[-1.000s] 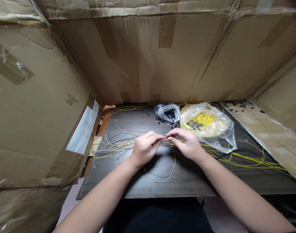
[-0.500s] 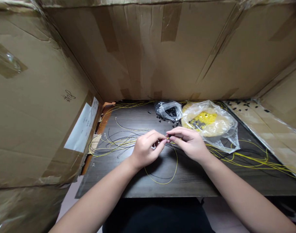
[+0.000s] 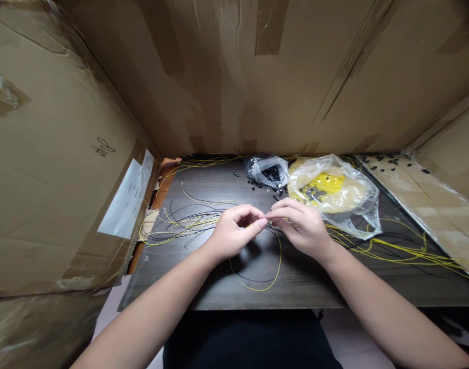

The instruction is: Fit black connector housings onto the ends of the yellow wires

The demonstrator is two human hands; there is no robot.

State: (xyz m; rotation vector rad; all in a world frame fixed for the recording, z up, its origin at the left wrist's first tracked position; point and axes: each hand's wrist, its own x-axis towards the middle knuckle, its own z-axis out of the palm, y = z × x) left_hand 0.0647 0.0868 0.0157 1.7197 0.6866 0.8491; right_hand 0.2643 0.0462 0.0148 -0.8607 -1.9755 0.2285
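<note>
My left hand and my right hand meet fingertip to fingertip above the middle of the dark table. Thumb and forefinger of the left pinch thin wire, though the exact spot is tiny and partly covered. The right hand's fingers are closed at the same point; whatever sits between them is hidden. A yellow wire loops down from the fingertips towards the table's front edge. Beneath and beyond both hands runs a loose bundle of yellow and black wires, spreading out to the left and the right.
A small clear bag of black pieces stands behind the hands, with several pieces spilled before it. Beside it lies a larger plastic bag of yellow pieces. Cardboard walls enclose the back and sides. Black bits lie on the right-hand cardboard flap.
The left fingers have opened out slightly while staying pinched at the tips. The right fingers have shifted over the meeting point, and the dark piece seen there is now covered.
</note>
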